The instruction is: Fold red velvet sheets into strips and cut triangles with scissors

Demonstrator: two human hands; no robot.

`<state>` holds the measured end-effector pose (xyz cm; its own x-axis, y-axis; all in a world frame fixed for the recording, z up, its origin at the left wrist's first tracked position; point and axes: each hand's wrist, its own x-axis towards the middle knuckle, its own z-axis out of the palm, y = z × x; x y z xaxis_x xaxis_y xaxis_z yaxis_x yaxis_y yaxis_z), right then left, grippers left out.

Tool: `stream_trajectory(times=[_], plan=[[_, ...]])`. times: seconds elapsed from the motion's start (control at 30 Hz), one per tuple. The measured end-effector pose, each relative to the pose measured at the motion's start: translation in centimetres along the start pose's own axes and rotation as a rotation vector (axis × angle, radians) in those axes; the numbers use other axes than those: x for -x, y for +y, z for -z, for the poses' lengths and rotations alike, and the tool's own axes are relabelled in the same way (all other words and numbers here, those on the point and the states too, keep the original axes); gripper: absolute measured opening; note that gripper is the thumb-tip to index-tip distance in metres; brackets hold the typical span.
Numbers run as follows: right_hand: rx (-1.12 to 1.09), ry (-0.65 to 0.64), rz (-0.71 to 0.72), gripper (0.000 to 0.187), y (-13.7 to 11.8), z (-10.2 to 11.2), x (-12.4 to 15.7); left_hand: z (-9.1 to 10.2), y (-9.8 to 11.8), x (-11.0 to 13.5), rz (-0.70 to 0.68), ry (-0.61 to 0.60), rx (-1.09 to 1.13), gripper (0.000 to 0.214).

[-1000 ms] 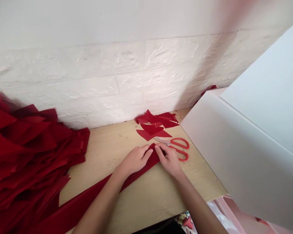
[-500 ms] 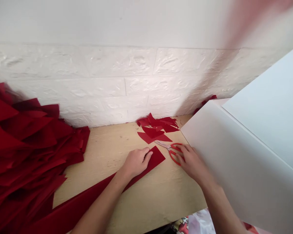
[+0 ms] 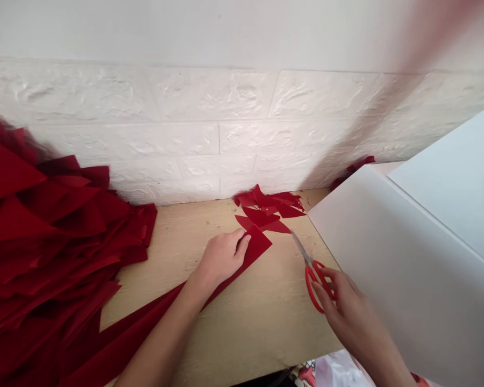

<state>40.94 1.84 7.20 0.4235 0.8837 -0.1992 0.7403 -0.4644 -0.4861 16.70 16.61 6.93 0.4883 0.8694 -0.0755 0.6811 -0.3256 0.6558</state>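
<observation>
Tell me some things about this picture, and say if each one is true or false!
1. The left hand rests on a long red fabric strip. True.
2. The right hand holds scissors with red handles. True.
3. The big heap of red pieces is to the right of both hands. False: the heap of red fabric pieces is to the left of both hands.
4. The wall behind the wooden table is blue. False: the wall is white with a brick pattern.
5. A small pile of red pieces lies near the wall. True.
</observation>
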Motion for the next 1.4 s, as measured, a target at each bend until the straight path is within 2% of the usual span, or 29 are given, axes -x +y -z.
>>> stream_trajectory(times=[0.1, 0.17, 0.23, 0.37, 0.6, 0.77, 0.97, 1.2, 1.4], plan=[[-0.370, -0.148, -0.018, 0.051, -0.5, 0.2, 2.8, 0.2, -0.1, 0.1, 0.003, 0.012, 0.034, 0.033], [-0.547, -0.200, -0.024, 0.050, -1.4, -0.3, 4.4, 0.4, 0.0, 0.2, 0.001, 0.017, 0.049, 0.035], [-0.648, -0.231, -0.030, 0.053, -2.6, -1.2, 5.7, 0.6, 0.2, 0.3, -0.004, 0.021, 0.076, 0.036], [-0.780, -0.375, -0.019, 0.058, -5.0, -3.3, 7.1, 1.4, 0.7, 0.6, -0.027, 0.037, 0.147, 0.036], [-0.723, -0.459, 0.051, 0.060, -7.1, -4.6, 6.6, 2.9, 1.5, 1.4, -0.047, 0.060, 0.151, 0.036], [-0.711, -0.559, 0.149, 0.050, -7.5, -4.6, 5.3, 3.5, 1.7, 1.6, -0.053, 0.065, 0.167, 0.038], [-0.814, -0.541, 0.092, 0.043, -8.5, -4.7, 4.9, 3.5, 1.8, 1.5, -0.070, 0.064, 0.194, 0.039], [-0.844, -0.536, 0.067, 0.050, -8.8, -5.1, 5.1, 3.3, 1.8, 1.6, -0.058, 0.062, 0.184, 0.038], [-0.826, -0.516, 0.083, 0.049, -8.9, -5.5, 5.1, 3.5, 1.8, 1.7, -0.067, 0.079, 0.188, 0.039]])
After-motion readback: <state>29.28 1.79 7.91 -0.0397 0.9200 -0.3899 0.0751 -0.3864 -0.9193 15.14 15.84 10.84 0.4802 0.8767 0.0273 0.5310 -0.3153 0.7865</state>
